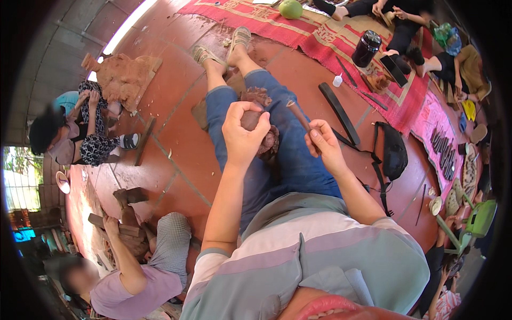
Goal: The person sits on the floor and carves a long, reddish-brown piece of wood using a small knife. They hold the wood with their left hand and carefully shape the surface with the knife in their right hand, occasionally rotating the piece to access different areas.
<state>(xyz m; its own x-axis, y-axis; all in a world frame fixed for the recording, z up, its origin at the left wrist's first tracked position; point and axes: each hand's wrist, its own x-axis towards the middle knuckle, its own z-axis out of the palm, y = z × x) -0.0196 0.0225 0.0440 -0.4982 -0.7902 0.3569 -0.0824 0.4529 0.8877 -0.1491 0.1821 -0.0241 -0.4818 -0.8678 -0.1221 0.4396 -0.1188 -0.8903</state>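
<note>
Striped shirt front (320,256) fills the bottom of the frame, nearest the camera, with blue trousers (306,146) stretching up beyond it. At centre, a reddish-brown carved piece (270,143) sits between the thighs, probably so the legs can brace it. The left hand (242,130) is curled partly closed over its rounded brown part, thumb and fingers arched around it, seemingly to keep it steady; whether that part belongs to the carving I cannot tell. Just right of centre, the right hand (324,143) is closed on the lower end of a slim brown tool (300,116), perhaps leaving its pale tip free. That tip points up and leftward, apart from the carving. Both forearms rise from the lower frame, the left nearly upright, the right slanting inward, elbows spread.
</note>
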